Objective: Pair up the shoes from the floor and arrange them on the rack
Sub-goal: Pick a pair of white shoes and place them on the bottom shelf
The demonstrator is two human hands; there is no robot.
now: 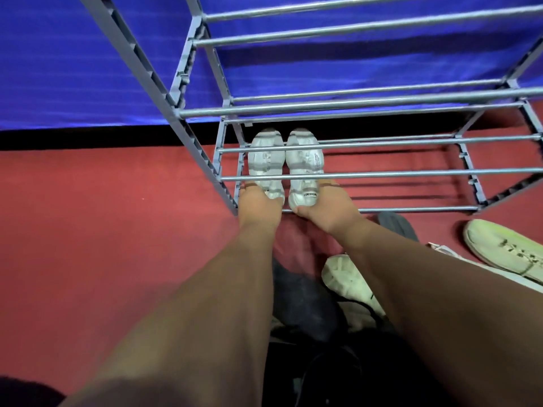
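Note:
A pair of white sneakers sits side by side on the lowest shelf of the grey metal rack [382, 174], toes pointing away. My left hand [258, 202] grips the heel of the left white sneaker [266, 160]. The heel of the right white sneaker [304, 161] is held by my right hand [324, 208]. Both hands reach in under the rack's upper bars. On the floor near me lie a white shoe [345, 282], a pale green sneaker [508, 249] at the right, and a dark shoe [302, 301] between my arms.
The rack stands on a red floor [102, 230] against a blue wall [73, 60]. Its upper shelves are bare bars. A grey shoe [396, 224] lies just behind my right wrist. A dark shape fills the bottom centre.

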